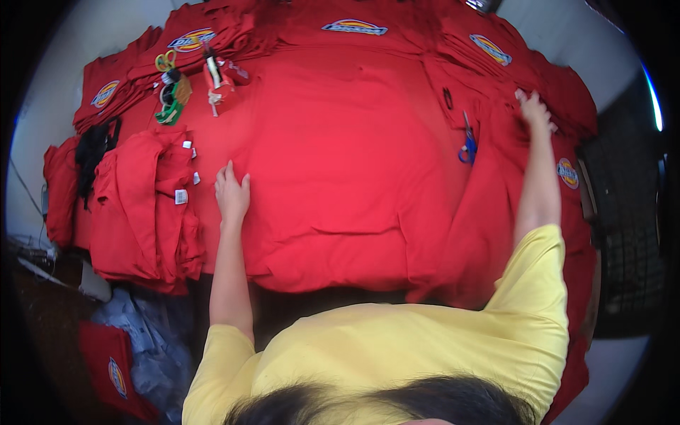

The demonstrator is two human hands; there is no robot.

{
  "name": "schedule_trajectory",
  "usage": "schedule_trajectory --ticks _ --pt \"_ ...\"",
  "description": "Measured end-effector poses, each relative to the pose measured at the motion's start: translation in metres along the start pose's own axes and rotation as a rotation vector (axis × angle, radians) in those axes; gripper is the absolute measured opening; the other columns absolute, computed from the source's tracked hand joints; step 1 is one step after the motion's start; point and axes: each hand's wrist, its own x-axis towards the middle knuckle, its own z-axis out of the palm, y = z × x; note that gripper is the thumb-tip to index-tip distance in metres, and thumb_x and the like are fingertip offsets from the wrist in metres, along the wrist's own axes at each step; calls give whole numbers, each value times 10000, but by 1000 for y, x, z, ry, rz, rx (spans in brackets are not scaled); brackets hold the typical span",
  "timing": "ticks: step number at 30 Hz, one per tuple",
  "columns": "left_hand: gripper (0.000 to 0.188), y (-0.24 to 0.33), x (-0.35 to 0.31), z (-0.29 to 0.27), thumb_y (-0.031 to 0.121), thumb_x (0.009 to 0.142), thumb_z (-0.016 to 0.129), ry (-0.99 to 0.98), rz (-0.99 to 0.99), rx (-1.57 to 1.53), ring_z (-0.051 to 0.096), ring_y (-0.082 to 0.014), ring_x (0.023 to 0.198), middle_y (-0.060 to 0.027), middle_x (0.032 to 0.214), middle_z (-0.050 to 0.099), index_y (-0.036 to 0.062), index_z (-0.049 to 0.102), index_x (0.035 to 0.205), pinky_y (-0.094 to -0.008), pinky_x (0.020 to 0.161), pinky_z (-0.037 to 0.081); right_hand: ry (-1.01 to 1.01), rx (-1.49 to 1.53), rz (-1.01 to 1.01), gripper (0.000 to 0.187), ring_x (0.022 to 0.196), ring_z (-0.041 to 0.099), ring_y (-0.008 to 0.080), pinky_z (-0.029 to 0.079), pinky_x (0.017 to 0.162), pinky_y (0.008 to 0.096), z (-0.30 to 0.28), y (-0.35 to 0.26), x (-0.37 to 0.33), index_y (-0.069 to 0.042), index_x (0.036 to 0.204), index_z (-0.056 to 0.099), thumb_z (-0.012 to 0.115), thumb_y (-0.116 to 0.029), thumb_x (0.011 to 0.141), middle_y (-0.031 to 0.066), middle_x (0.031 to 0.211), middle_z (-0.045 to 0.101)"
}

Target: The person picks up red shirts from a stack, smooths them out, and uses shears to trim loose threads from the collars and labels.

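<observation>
A large red garment point(340, 170) is spread over the table in front of me, with folds near its lower edge. My left hand point(232, 195) rests at its left border, fingers stretched and apart, holding nothing I can see. Far out to the right, my right hand point(536, 111) reaches onto red cloth beside a pile of folded red garments point(567, 88); its fingers are spread and partly bent. Blue-handled scissors point(467, 147) lie left of my right forearm. A small dark tool point(448, 98) lies a little beyond them.
Folded red garments point(131, 205) with white tags are stacked at the left, next to black cloth point(95, 152). Yellow-handled scissors point(166, 61), a green tape dispenser point(170, 112) and a red holder point(221, 88) stand far left. More red garments with emblems point(354, 27) line the back.
</observation>
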Motion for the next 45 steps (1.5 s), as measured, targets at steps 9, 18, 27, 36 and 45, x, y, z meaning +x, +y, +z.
schedule_trajectory --ticks 9,18,27,36,45 --pt "263 -3 48 34 173 842 610 192 -96 -139 550 -280 920 -116 983 576 70 589 1083 -388 805 444 93 536 -1197 191 927 576 328 421 877 439 158 -306 -123 -18 893 673 535 -132 826 184 939 633" --pt "167 3 46 20 100 806 644 184 -254 -360 560 -204 788 -94 864 583 13 602 942 -313 717 462 -260 689 -1297 326 1035 568 331 449 904 408 190 -564 -210 -82 1141 616 599 -171 828 195 1095 595" --pt "92 -3 48 22 58 799 639 329 -208 -417 552 -233 832 -81 840 603 16 599 870 -333 739 446 -689 1549 -776 89 651 581 102 485 626 237 157 -489 -173 -40 900 586 633 -60 827 32 774 613" --pt "123 47 -47 -28 -23 727 633 -89 298 -179 550 -273 850 -81 861 579 34 590 827 -359 751 447 -629 1024 -960 84 945 588 158 463 813 266 129 -141 -193 22 874 609 588 48 797 91 979 629" --pt "211 38 -74 -21 -34 758 639 -91 -56 -513 617 -217 850 -105 1007 551 3 570 955 -301 750 507 -210 995 -813 92 912 626 206 487 813 299 166 -91 -237 5 865 638 589 41 795 108 965 663"
